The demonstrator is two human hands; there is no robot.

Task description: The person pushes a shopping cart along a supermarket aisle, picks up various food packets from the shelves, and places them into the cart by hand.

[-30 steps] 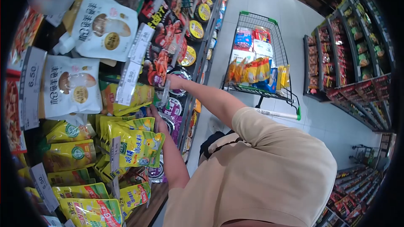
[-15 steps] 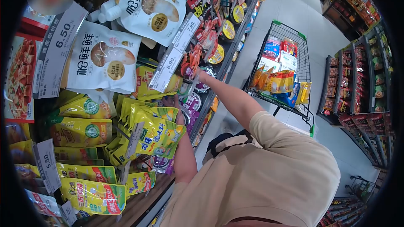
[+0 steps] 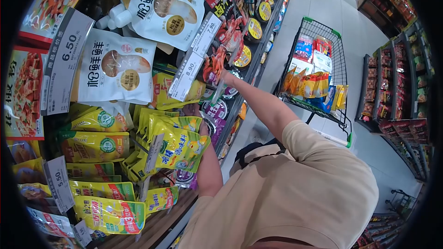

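Observation:
My right hand (image 3: 226, 78) is at the shelf edge beside a red crayfish packet (image 3: 214, 67), its fingers hidden behind the packet and a clear strip. My left hand (image 3: 193, 109) reaches in among the hanging bags, between a yellow-green bag (image 3: 177, 93) under the 8.90 tag (image 3: 188, 74) and the front yellow seasoning bag (image 3: 180, 150). Only part of this hand shows, and its fingers are too hidden to tell what they hold. Round purple-lidded tubs (image 3: 216, 109) lie just right of it.
White mushroom seasoning pouches (image 3: 115, 67) hang at the left. More yellow bags (image 3: 110, 214) hang at the lower left. A green-and-black shopping cart (image 3: 344, 64) holding several packages stands in the aisle (image 3: 302, 9). Stocked shelves (image 3: 392, 78) line the far right.
The view has shifted, so the shelf goods and cart appear farther right. My left hand is more hidden among the bags than at first. My right hand stays by the crayfish packet.

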